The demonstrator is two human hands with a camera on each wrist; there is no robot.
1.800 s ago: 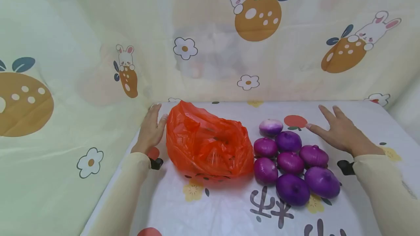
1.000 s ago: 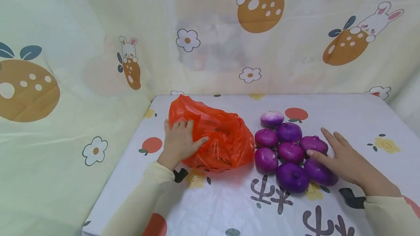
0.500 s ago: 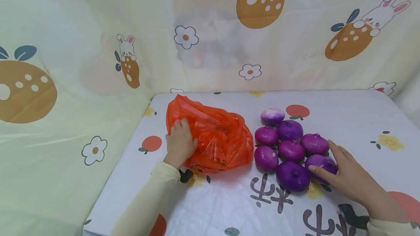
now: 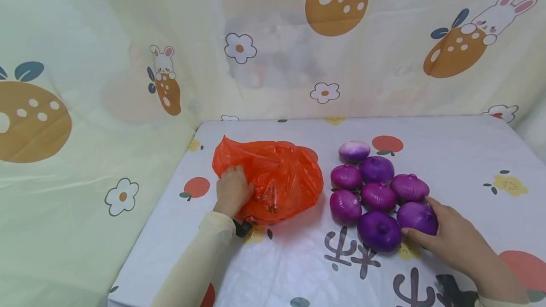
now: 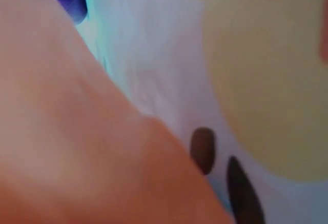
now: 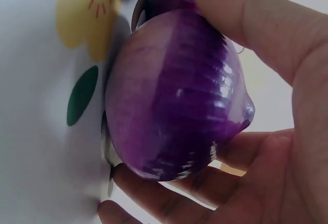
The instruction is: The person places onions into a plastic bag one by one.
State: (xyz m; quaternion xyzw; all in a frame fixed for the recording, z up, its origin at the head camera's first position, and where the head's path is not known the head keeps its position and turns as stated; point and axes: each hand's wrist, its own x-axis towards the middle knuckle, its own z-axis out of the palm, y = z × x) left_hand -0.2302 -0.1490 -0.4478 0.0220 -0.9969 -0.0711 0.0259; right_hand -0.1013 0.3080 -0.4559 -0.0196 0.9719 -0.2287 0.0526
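The right hand was round the purple onion at the near right corner of a group of 8 on the white tabletop. Its grip was part open, spread about as wide as the onion: the thumb lay along the near left side and the fingers curled round the opposite side, with a gap to the palm in the right wrist view. That onion appeared to rest on the tabletop, its pointed tip turned up, so its stem axis stood roughly upright between thumb and fingers; squat and round, it showed no marked long axis lying flat.

The relation that seemed to count most ran sideways. The crumpled red bag lay to the left, beyond the group, with the dark purple onion, the middle onion and the left onion roughly between. The right hand was nearer the onions, the left hand nearer the bag. The left hand's fingers were curled in at the bag's left side and seemed to hold a fold of it; their tips were hidden, so firmness could not be told.
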